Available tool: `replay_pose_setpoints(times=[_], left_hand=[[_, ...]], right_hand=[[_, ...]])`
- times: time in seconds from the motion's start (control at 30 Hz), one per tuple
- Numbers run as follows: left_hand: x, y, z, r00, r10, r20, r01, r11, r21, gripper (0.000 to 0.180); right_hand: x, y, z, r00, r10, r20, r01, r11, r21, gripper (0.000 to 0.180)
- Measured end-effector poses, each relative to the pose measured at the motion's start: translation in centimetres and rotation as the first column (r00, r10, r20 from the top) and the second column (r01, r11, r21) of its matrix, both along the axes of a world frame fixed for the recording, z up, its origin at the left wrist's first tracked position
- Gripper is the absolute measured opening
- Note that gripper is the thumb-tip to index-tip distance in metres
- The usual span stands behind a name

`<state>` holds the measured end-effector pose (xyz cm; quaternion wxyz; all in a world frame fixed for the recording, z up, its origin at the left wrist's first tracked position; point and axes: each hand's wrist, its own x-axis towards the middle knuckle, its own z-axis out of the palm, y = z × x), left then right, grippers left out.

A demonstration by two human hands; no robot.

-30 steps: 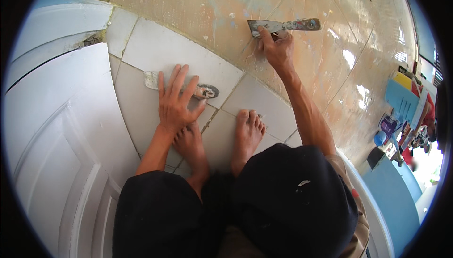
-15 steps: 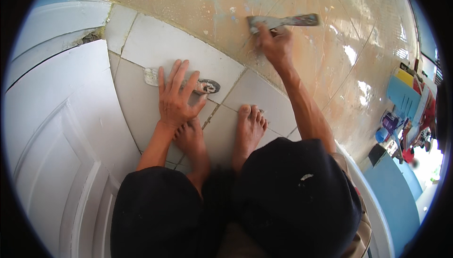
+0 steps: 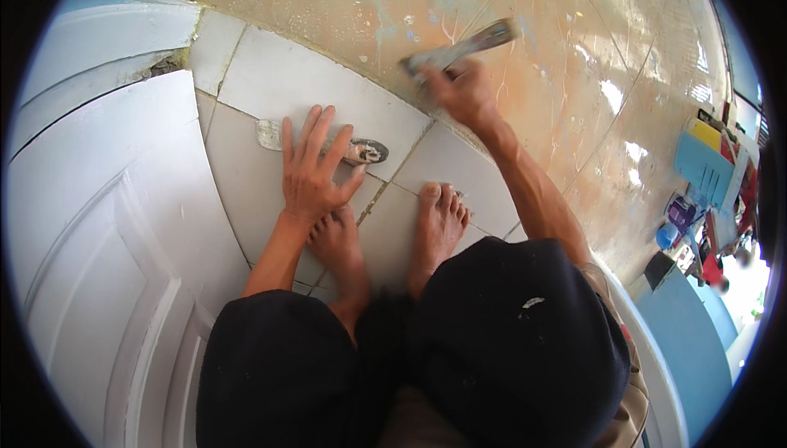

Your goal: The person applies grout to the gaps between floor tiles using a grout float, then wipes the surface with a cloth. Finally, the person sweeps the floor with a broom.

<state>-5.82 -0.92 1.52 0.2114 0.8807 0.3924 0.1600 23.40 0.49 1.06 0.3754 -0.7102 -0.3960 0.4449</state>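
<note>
Floor: glossy, paint-flecked orange tiles (image 3: 541, 95)
Right hand (image 3: 466, 97): gripping grey metal scraper (image 3: 459, 49) over them
Left hand (image 3: 313, 177): spread over paint-crusted second scraper (image 3: 366, 150)
Risk: grey metal scraper could skid if shiny tiles prove slick

No words, numbers or signs are showing legibly; even the purple pack (image 3: 680, 211), sitting near the right edge of the tan floor (image 3: 566, 95) (small, blurred), is offering nothing readable.
</note>
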Motion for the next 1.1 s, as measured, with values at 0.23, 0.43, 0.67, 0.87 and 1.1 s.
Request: replay_pose_setpoints(times=[0.23, 0.43, 0.67, 0.87, 1.1], left_hand=[[0.0, -0.2, -0.2, 1.0, 0.0, 0.006, 0.001, 1.0, -0.013, 0.053], [0.2, 0.5, 0.0, 1.0, 0.011, 0.009, -0.011, 1.0, 0.015, 0.052], [-0.3, 0.2, 0.0, 1.0, 0.008, 0.011, -0.008, 1.0, -0.009, 0.053], [-0.1, 0.0, 0.2, 1.0, -0.005, 0.006, 0.005, 1.0, -0.018, 0.056], [0.0, 0.4, 0.0, 1.0, 0.012, 0.005, -0.012, 1.0, -0.012, 0.055]], right_hand=[[0.6, 0.0, 0.0, 0.994, 0.078, 0.082, -0.073, 0.996, -0.061, 0.031], [1.1, 1.8, 1.4, 0.999, 0.033, 0.004, -0.032, 0.992, -0.124, 0.026], [0.6, 1.6, 0.3, 0.992, 0.124, -0.031, -0.126, 0.989, -0.082, 0.027], [1.3, 0.9, -0.9, 0.992, 0.114, -0.046, -0.118, 0.99, -0.08, 0.022], [2.0, 1.1, -0.9, 0.997, -0.024, -0.077, 0.018, 0.997, -0.078, 0.03]])
